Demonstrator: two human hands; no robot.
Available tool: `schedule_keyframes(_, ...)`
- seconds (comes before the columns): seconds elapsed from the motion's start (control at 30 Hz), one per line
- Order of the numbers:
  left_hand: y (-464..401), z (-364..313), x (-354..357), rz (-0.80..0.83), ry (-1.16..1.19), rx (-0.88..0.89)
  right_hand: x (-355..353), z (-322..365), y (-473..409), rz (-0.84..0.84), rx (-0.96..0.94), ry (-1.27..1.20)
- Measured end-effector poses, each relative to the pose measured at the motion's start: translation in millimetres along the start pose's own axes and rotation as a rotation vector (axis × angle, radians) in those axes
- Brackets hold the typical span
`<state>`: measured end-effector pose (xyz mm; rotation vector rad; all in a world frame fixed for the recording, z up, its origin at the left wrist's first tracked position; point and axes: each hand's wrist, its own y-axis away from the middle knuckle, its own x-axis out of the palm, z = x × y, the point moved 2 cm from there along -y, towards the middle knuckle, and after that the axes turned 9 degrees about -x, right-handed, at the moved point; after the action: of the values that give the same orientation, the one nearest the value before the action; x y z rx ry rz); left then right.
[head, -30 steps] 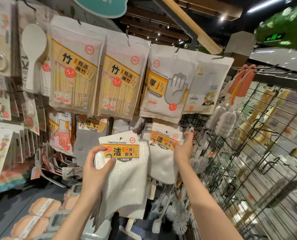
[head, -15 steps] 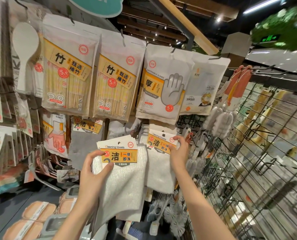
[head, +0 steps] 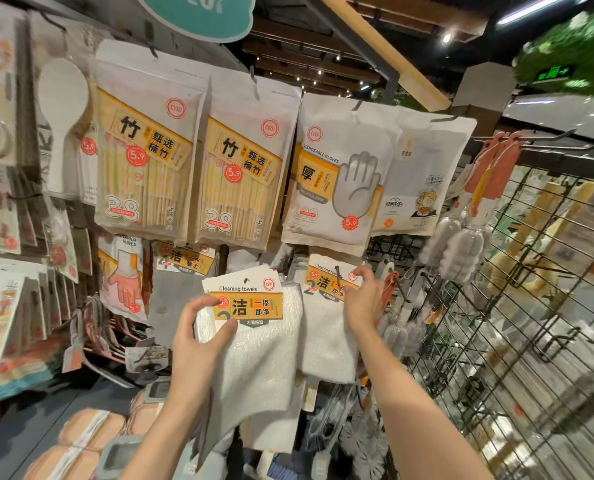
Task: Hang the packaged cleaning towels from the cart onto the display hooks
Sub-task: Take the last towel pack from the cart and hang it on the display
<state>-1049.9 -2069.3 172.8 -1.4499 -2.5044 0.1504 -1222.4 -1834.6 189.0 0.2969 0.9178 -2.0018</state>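
My left hand (head: 198, 341) grips a stack of white cleaning towels (head: 254, 355) by the left edge of its orange and white header card, held up in front of the display. Its thumb lies across the card's lower left corner. To the right, another pack of cleaning towels (head: 326, 337) hangs on a display hook (head: 337, 271). My right hand (head: 363, 299) pinches the right edge of that pack's header card, fingers curled at the card's top corner near the hook.
Above hang bamboo skewer bags (head: 143, 161), a disposable gloves bag (head: 337, 181) and another white bag (head: 423, 174). A wire grid panel (head: 531, 306) with brushes (head: 461, 251) stands to the right. More hanging goods crowd the left; orange lidded boxes (head: 91, 431) lie below.
My right hand has shifted slightly on the hanging pack's card. My left hand keeps its stack of towels at about the same place beside it.
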Motion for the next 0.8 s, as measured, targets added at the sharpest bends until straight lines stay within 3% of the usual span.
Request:
schedule_keyframes(0.13, 1, -5, 4, 0.007, 0.014, -0.001, 0, 4, -2, 0.005, -0.005, 0.103)
schedule_keyframes(0.33, 10, -6, 1, 0.018, 0.038, -0.020, -9, 10, 7, 0.010, -0.030, 0.065)
schedule_keyframes(0.57, 24, -4, 4, 0.043, 0.080, -0.094, -25, 15, 32, 0.211, -0.090, 0.104)
schedule_keyframes(0.8, 40, -1, 3, 0.090, 0.036, -0.079, -42, 42, 83, 0.426, -0.230, -0.251)
